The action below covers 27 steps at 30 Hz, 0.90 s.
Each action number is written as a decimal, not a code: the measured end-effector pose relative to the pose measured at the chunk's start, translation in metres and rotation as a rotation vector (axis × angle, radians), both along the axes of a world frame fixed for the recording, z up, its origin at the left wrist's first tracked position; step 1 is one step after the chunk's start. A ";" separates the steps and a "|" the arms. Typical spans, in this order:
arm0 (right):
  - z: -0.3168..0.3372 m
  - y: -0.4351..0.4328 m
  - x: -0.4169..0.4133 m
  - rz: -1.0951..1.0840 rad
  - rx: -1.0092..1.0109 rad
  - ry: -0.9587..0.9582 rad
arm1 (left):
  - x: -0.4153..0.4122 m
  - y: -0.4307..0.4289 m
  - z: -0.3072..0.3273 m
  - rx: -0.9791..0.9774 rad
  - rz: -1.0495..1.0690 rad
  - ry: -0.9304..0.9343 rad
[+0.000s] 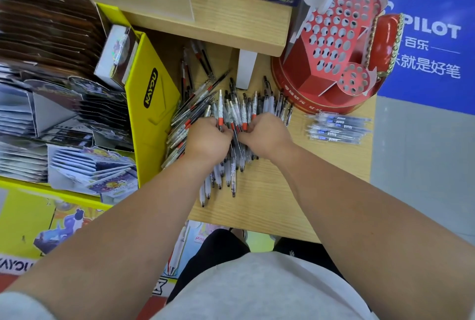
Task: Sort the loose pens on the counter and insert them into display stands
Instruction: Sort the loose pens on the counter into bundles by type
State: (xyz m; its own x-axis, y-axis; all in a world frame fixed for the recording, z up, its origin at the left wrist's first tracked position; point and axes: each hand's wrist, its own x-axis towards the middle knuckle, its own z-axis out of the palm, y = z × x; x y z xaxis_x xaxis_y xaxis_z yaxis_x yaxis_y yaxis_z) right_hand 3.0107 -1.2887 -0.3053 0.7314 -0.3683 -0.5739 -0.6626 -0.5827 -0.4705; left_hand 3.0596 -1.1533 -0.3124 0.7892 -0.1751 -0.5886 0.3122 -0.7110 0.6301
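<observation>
A big heap of loose pens (231, 108) with clear barrels and red or black grips lies on the wooden counter (270, 198). My left hand (205, 139) and my right hand (262, 132) sit close together on the middle of the heap, fingers curled round pens from it. A small separate group of blue pens (336, 126) lies to the right. The red display stand (331, 44), full of empty round holes, stands at the back right behind the heap.
A yellow cardboard display (151, 93) packed with card packs borders the pens on the left. A wooden shelf (231, 18) overhangs the back of the counter with a white support (246, 69) under it. The counter's right edge runs beside the blue pens.
</observation>
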 end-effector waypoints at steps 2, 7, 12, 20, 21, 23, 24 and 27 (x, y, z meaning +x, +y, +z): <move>0.001 -0.001 -0.003 0.009 0.021 -0.016 | -0.003 0.001 0.001 -0.044 0.020 0.006; 0.011 -0.009 -0.017 -0.049 0.123 -0.120 | -0.014 0.001 0.020 -0.135 0.035 0.041; 0.027 -0.048 -0.057 -0.133 0.127 -0.169 | -0.041 0.002 0.039 -0.220 -0.075 0.092; 0.015 -0.116 -0.149 -0.175 0.018 0.119 | -0.098 -0.029 0.020 -0.132 -0.246 0.193; 0.012 -0.120 -0.157 -0.164 0.011 0.142 | -0.105 -0.033 0.016 -0.087 -0.277 0.182; 0.003 -0.123 -0.170 -0.132 0.007 0.174 | -0.118 -0.041 0.008 0.017 -0.332 0.123; -0.001 -0.124 -0.175 -0.121 0.012 0.185 | -0.125 -0.044 0.004 0.061 -0.345 0.100; -0.009 -0.125 -0.186 -0.070 0.038 0.192 | -0.143 -0.054 -0.005 0.131 -0.364 0.088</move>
State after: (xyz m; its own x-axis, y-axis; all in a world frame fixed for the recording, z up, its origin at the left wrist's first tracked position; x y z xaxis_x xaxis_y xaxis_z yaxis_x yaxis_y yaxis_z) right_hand 2.8244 -1.4139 -0.3146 0.5806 -0.3900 -0.7147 -0.7806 -0.5160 -0.3526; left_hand 2.9167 -1.2069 -0.3171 0.6350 -0.3534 -0.6869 0.0733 -0.8577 0.5090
